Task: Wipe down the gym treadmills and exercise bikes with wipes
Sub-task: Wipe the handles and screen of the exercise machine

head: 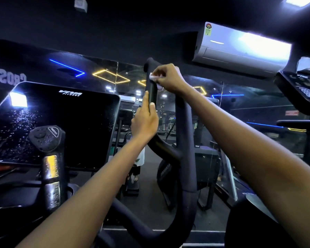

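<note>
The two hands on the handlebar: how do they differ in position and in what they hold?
The right hand is higher, near the top of the handlebar; the left hand is lower on the same bar. The right hand pinches a white wipe against the bar; the left hand holds no wipe, only the bar. Both hands touch the same upright grip.

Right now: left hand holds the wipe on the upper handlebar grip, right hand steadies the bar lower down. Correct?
Hands swapped. In the head view the right hand pinches the wipe on the upper handlebar grip; the left hand steadies the bar lower down.
</note>
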Demonstrator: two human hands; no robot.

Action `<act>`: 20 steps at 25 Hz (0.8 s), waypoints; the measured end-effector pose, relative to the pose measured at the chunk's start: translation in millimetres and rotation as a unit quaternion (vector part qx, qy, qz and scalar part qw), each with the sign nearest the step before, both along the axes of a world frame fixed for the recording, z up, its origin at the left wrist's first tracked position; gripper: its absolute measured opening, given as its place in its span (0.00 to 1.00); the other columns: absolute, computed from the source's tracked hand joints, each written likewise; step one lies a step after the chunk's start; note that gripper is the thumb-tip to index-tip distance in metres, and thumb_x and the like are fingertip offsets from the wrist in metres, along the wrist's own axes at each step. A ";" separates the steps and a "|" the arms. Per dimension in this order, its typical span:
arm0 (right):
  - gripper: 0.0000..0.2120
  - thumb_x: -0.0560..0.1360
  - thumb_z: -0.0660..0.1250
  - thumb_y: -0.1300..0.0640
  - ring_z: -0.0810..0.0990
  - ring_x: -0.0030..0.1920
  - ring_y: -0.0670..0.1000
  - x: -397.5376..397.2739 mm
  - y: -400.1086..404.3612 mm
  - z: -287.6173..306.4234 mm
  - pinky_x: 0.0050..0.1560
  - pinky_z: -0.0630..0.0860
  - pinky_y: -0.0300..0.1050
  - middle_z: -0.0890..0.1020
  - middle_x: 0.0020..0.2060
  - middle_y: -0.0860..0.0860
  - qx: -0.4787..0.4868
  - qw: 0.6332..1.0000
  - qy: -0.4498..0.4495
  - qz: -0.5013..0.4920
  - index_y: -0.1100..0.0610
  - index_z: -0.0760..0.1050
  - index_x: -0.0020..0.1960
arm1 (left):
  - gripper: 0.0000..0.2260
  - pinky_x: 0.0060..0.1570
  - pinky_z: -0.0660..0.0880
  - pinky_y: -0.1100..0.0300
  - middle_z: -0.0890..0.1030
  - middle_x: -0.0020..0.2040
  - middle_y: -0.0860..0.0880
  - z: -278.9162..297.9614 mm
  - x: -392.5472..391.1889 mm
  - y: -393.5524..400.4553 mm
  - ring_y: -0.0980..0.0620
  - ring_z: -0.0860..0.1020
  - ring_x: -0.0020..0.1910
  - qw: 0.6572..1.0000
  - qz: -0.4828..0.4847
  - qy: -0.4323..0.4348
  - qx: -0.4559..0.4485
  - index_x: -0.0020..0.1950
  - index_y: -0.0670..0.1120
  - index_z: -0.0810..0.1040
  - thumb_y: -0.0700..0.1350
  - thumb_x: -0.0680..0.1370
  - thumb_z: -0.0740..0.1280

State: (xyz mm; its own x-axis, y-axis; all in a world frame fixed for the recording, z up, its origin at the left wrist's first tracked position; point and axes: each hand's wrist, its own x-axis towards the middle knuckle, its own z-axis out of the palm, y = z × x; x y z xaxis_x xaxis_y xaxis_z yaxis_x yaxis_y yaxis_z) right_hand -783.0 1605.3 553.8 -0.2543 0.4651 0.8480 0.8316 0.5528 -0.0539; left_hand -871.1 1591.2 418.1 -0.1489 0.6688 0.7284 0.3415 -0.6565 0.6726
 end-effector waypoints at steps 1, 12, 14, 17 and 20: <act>0.05 0.73 0.71 0.57 0.72 0.30 0.36 2.6 -7.4 -10.2 0.35 0.65 0.26 0.77 0.32 0.45 -0.007 1.000 -0.007 0.016 0.58 0.83 0.45 | 0.22 0.50 0.75 0.48 0.77 0.59 0.41 -1.4 -2.4 4.1 0.40 0.78 0.51 0.997 -0.064 -0.050 -0.007 0.76 0.60 0.55 0.56 0.81 0.50; 0.05 0.71 0.72 0.63 0.77 0.41 0.40 23.8 -100.9 -109.4 0.46 0.71 0.29 0.81 0.42 0.49 -0.169 0.952 -0.241 0.089 0.60 0.83 0.47 | 0.20 0.60 0.72 0.52 0.74 0.64 0.45 -3.2 -25.0 -9.6 0.46 0.75 0.59 0.980 -0.171 -0.095 -0.042 0.72 0.50 0.65 0.49 0.80 0.61; 0.07 0.71 0.70 0.65 0.74 0.39 0.35 38.2 -116.4 -114.4 0.43 0.66 0.25 0.78 0.41 0.46 -0.205 0.932 -0.296 0.047 0.58 0.83 0.47 | 0.27 0.54 0.71 0.56 0.73 0.61 0.49 -6.0 -18.5 -20.8 0.49 0.75 0.54 0.989 -0.140 -0.019 -0.043 0.75 0.51 0.56 0.45 0.79 0.64; 0.10 0.69 0.67 0.70 0.74 0.40 0.42 38.4 -116.7 -122.9 0.43 0.64 0.25 0.79 0.42 0.52 -0.142 0.951 -0.272 0.037 0.61 0.82 0.47 | 0.32 0.53 0.72 0.56 0.74 0.61 0.45 -9.2 -14.9 -23.8 0.48 0.76 0.51 0.993 -0.112 -0.003 -0.042 0.77 0.53 0.49 0.42 0.79 0.63; 0.12 0.67 0.66 0.73 0.75 0.44 0.49 24.2 -110.3 -131.4 0.46 0.63 0.29 0.81 0.44 0.57 -0.075 0.973 -0.207 0.065 0.63 0.82 0.46 | 0.33 0.51 0.70 0.59 0.73 0.63 0.43 -9.1 -16.3 -25.0 0.49 0.75 0.50 0.993 -0.103 0.014 -0.055 0.78 0.54 0.46 0.43 0.79 0.63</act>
